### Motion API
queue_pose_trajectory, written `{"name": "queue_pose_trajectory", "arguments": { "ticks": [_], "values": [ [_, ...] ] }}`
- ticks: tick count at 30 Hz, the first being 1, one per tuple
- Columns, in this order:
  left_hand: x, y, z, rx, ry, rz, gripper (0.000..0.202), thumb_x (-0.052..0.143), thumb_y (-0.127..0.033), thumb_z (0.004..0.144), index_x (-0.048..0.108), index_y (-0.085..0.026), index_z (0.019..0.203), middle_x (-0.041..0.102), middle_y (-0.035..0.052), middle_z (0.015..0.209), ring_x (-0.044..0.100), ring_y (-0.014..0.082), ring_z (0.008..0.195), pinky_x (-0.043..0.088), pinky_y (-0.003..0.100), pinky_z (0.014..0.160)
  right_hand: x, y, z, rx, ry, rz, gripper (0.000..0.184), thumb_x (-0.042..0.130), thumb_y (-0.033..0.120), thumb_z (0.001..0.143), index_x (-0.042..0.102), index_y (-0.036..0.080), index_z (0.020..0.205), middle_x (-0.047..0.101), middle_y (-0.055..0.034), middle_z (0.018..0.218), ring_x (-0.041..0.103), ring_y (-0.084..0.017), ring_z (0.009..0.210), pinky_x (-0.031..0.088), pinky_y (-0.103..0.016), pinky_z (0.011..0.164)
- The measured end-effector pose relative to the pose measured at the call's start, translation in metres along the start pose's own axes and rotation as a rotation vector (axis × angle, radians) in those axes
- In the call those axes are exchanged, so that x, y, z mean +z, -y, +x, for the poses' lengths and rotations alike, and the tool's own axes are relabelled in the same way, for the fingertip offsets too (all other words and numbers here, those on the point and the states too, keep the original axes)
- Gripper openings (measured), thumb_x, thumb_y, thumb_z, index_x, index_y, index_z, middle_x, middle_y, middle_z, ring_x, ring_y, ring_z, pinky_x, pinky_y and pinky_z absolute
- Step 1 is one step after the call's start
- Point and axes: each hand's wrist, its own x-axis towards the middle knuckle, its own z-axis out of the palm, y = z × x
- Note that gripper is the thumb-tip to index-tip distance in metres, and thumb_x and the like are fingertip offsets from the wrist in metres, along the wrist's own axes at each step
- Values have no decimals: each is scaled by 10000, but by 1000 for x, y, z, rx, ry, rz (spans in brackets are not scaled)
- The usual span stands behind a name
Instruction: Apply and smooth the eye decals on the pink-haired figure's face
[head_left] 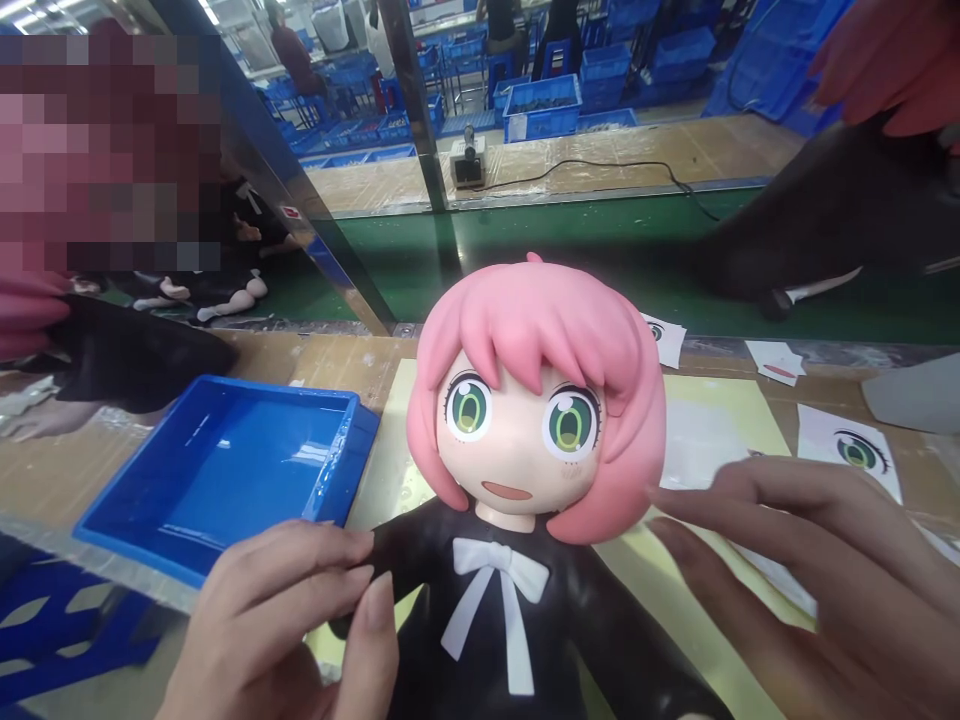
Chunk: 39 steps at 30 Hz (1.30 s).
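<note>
Currently your left hand closes thumb and fingers on the figure at its black sleeve, pinching the arm on the figure's left-of-frame side. Your right hand is spread, fingers extended and apart, with the fingertips touching or just beside the lower edge of the pink hair; it grips nothing.

The figure lies between your two hands, face up toward the camera, resting on a pale yellow mat. It has pink hair, large green eyes, an open mouth, a black garment and a white ribbon bow at the collar.

An open blue tray sits just beside the figure on your left, its near corner close to your left hand. Printed eye sheets lie on the bench to your right, near your right hand. Beyond the mat's far edge runs a green conveyor belt. Bare mat shows behind your right hand. Another person's dark sleeve rests on the bench at far left, well apart from your hands.
</note>
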Motion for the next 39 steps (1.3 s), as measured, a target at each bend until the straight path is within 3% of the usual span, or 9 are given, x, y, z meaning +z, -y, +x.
{"name": "queue_pose_trajectory", "arguments": {
  "ticks": [3, 7, 10, 17, 26, 31, 35, 39],
  "values": [
    [2, 0, 0, 0, 3, 7, 201, 753, -51, 782, 708, -209, 898, 703, 11, 953, 664, 123, 841, 547, 261, 772, 7, 16, 19, -44, 42, 73, 188, 581, 236, 1004, 663, 275, 1169, 562, -64, 1036, 562, -216, 969, 476, -367, 773],
    [1, 1, 2, 32, 15, 2, 167, 753, -82, 775, 706, -189, 894, 701, 13, 968, 665, 117, 864, 535, 244, 805, 16, 17, 33, -128, 24, 34, 179, 599, 165, 999, 678, 265, 1125, 541, -43, 988, 510, -206, 896, 387, -371, 803],
    [2, -2, 9, 61, -5, 3, 149, 747, -83, 764, 705, -186, 862, 710, 4, 921, 669, 110, 822, 531, 245, 763, 21, 19, 38, -182, 10, -6, 210, 578, 127, 1000, 680, 270, 1114, 549, -34, 1000, 487, -209, 895, 375, -365, 809],
    [9, -13, 25, 101, -95, 65, 147, 748, -118, 690, 702, -242, 755, 722, -16, 735, 678, 133, 633, 517, 290, 515, 20, 23, 41, -191, 19, -53, 185, 523, 161, 1032, 672, 266, 1064, 549, -45, 1012, 466, -249, 961, 366, -395, 837],
    [11, -16, 28, 77, -123, 87, 148, 746, -129, 674, 695, -250, 742, 722, -14, 678, 687, 143, 583, 528, 285, 479, 23, 15, 39, -207, 11, -59, 216, 579, 122, 986, 662, 288, 1097, 558, -45, 1023, 498, -260, 967, 380, -420, 811],
    [12, -17, 27, 58, -139, 74, 142, 737, -128, 669, 690, -247, 731, 713, -31, 668, 681, 118, 581, 527, 275, 502, 21, 16, 39, -207, 45, -67, 185, 578, 144, 1002, 665, 277, 1097, 555, -58, 1026, 491, -270, 983, 366, -427, 828],
    [9, -9, 18, 66, -96, 37, 200, 777, -92, 659, 709, -228, 788, 738, -32, 770, 694, 115, 692, 561, 276, 642, 21, 16, 40, -223, 43, -63, 144, 594, 165, 1001, 669, 280, 1044, 559, -56, 1031, 491, -273, 974, 360, -420, 825],
    [9, -6, 10, 35, -105, 5, 226, 792, -88, 664, 723, -237, 818, 744, -32, 800, 685, 128, 727, 560, 301, 716, 20, 11, 38, -219, 37, -80, 159, 593, 190, 1005, 669, 280, 1112, 573, -64, 1030, 507, -274, 980, 396, -419, 818]
  ]
}}
